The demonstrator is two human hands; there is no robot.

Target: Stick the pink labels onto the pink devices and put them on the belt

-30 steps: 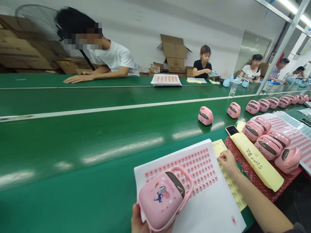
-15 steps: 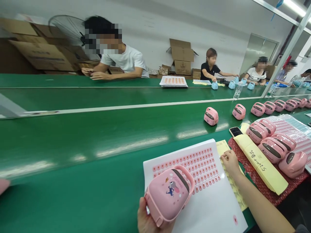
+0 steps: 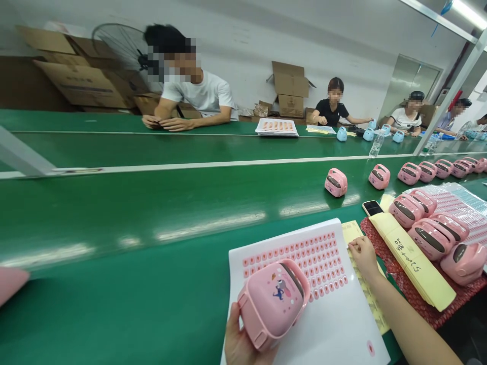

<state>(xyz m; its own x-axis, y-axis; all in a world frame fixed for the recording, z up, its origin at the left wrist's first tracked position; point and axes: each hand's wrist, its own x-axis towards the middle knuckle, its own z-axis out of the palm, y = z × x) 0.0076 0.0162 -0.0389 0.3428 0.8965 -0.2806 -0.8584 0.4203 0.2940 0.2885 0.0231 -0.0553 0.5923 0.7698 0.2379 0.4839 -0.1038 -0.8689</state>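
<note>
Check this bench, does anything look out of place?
A blurred pink object sits at the far left edge of the green belt, alone and cut off by the frame, far from the other pink gadgets. A phone also lies among the gadgets on the right.

1. Observed bare left hand [image 3: 237, 338]: only partly in frame, cut off by the lower edge.
2. Observed bare right hand [image 3: 364, 256]: slim, with short, unpainted nails.
3. Observed bare tapering right forearm [image 3: 414, 319]: smooth, uncovered, and running out of frame at lower right; no sleeve was clearly visible.
</note>
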